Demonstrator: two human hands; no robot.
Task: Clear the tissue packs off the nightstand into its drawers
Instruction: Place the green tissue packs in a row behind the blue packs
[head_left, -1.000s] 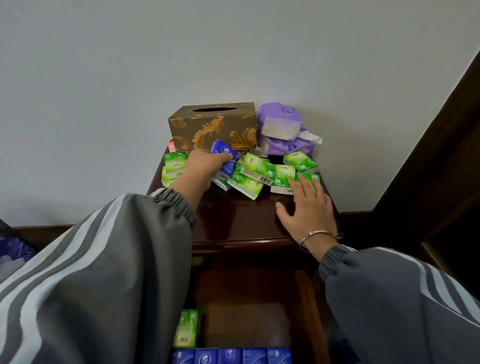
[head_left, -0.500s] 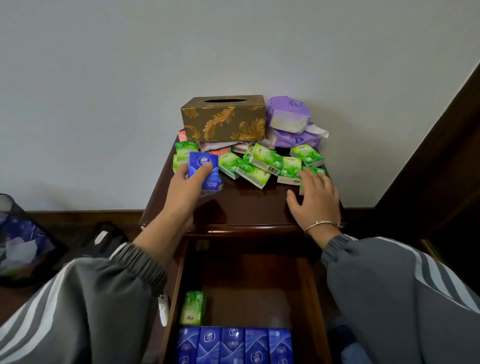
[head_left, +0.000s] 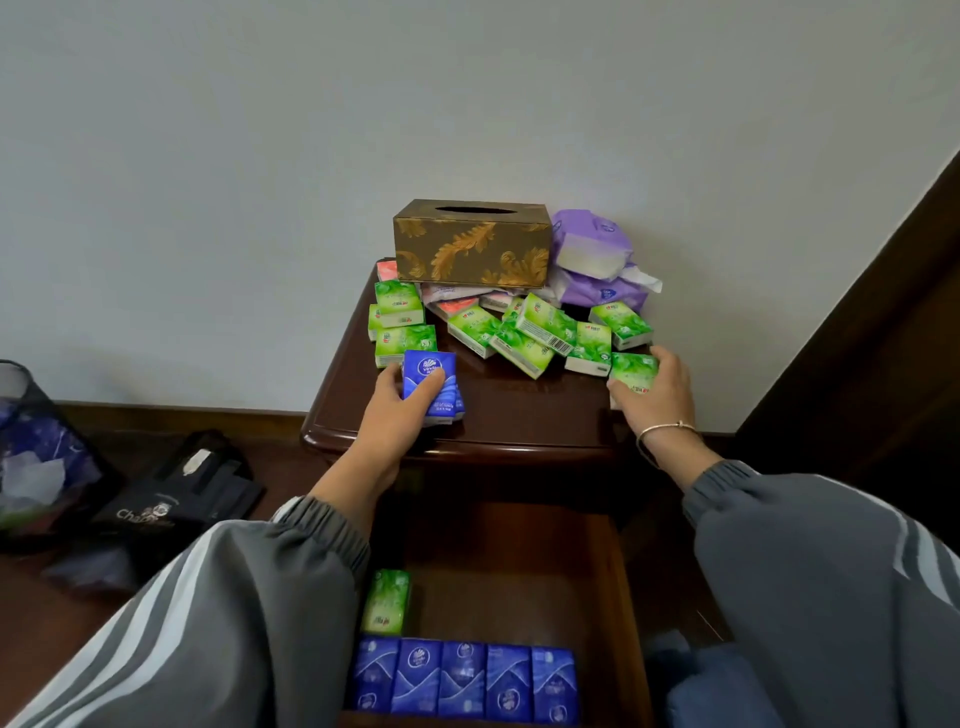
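My left hand (head_left: 392, 410) grips a blue tissue pack (head_left: 432, 382) just above the front left of the dark wooden nightstand (head_left: 519, 415). My right hand (head_left: 657, 397) closes around a green tissue pack (head_left: 634, 371) at the right edge of the top. Several more green packs (head_left: 535, 332) lie scattered across the top, with pink packs (head_left: 457, 306) behind them. Below, the open drawer (head_left: 519, 571) holds a row of blue packs (head_left: 465, 678) and one green pack (head_left: 387, 603).
A gold-leaf tissue box (head_left: 470, 244) and purple tissue bags (head_left: 597, 260) stand at the back against the wall. On the floor to the left are a black bag (head_left: 176, 493) and a bin (head_left: 36, 447). Dark wood panelling rises on the right.
My left hand has pulled the blue pack from the pile toward the nightstand's front edge. My right hand has gone from lying flat to curling around a green pack.
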